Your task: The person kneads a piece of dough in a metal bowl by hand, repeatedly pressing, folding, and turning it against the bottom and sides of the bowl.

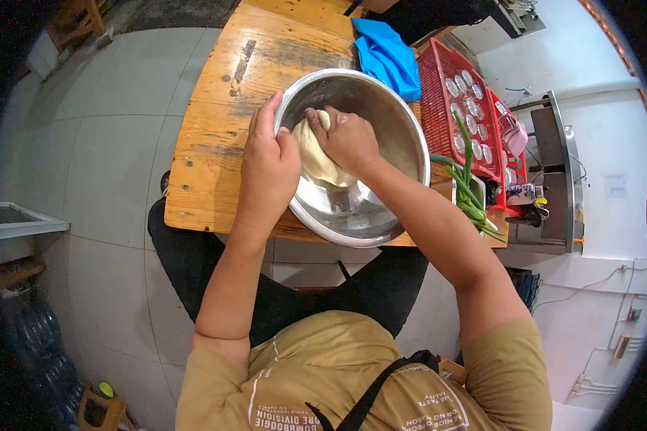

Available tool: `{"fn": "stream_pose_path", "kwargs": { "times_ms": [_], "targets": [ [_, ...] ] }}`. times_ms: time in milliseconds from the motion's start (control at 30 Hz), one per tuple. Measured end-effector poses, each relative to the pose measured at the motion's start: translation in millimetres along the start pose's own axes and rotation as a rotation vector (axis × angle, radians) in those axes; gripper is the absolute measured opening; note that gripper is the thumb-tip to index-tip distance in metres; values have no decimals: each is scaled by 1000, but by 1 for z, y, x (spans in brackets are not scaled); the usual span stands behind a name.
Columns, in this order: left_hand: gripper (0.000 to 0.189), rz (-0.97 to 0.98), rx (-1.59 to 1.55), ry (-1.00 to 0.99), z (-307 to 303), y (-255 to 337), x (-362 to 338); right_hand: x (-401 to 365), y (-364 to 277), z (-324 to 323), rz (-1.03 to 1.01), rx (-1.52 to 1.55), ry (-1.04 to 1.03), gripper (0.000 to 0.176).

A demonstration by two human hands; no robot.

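Note:
A large steel mixing bowl (399, 136) sits at the near edge of the wooden table. Inside it, toward the left wall, lies a pale, smooth lump of dough (313, 154). My left hand (272, 158) holds the bowl's left rim, with the thumb on top and the fingers along the outer side. Reaching into the bowl, my right hand (346, 140) presses on the dough, its fingers curled over the upper part. The fingertips partly sink into the dough and are hard to see.
The wooden table (216, 129) carries a blue cloth or bag (387, 57) behind the bowl. To the right stands a red plastic basket (438, 93) with several clear cups. Green onions (471, 194) lie close to my right forearm. A metal stand (564, 165) is farther right.

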State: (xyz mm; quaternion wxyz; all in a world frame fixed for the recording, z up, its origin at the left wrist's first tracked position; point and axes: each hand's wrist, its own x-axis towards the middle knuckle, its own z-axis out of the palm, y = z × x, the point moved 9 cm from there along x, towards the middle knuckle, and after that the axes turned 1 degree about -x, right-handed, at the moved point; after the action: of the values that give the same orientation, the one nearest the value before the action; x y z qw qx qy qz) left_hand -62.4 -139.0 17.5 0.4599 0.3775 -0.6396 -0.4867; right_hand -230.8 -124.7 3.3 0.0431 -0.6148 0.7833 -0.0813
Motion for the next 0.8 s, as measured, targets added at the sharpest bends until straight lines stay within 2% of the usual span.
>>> {"fn": "stream_pose_path", "kwargs": {
  "times_ms": [33,67,133,167,200,267,300,367,400,467,500,533,600,633,667,733,800],
  "targets": [
    [47,-13,-8,18,0,-3,1,1,9,-1,151,33,-86,59],
    [47,-25,-16,43,-2,-4,2,3,14,0,147,25,-72,59],
    [46,-51,-46,36,0,-4,3,3,31,9,187,196,8,63],
    [46,-89,-67,27,0,-7,4,-1,47,20,303,394,-67,67],
    [46,-87,-68,45,-3,-6,4,-8,43,7,286,390,-70,67],
    [45,-93,-98,31,-1,-7,2,-37,27,-15,303,555,-256,61],
    [45,-67,-100,37,-1,-4,1,-51,30,-27,302,552,-266,61],
    [45,-72,-94,37,-1,-6,0,-73,16,-44,86,510,-385,42],
    [45,-73,-85,36,0,-6,1,-79,16,-48,89,506,-384,42],
    [45,-76,-67,27,0,-3,1,-88,-22,-88,-441,-51,36,25],
    [45,-78,-44,15,2,-3,0,-88,-32,-92,-531,-112,101,34],
    [45,-78,-45,4,4,-4,0,-84,-33,-84,-520,-112,102,34],
    [45,-52,-122,4,4,-7,1,-72,-28,-55,-408,319,21,51],
    [45,-54,-122,0,4,-6,0,-72,-29,-30,-367,269,-89,64],
    [46,-59,-136,-12,4,-4,0,-73,-28,-25,-359,269,-87,64],
    [47,-61,-153,-48,7,-1,1,-90,-58,-10,-693,-32,-191,67],
    [48,-67,-133,-51,8,-2,0,-92,-52,0,-711,-40,-284,71]
  ]
}}
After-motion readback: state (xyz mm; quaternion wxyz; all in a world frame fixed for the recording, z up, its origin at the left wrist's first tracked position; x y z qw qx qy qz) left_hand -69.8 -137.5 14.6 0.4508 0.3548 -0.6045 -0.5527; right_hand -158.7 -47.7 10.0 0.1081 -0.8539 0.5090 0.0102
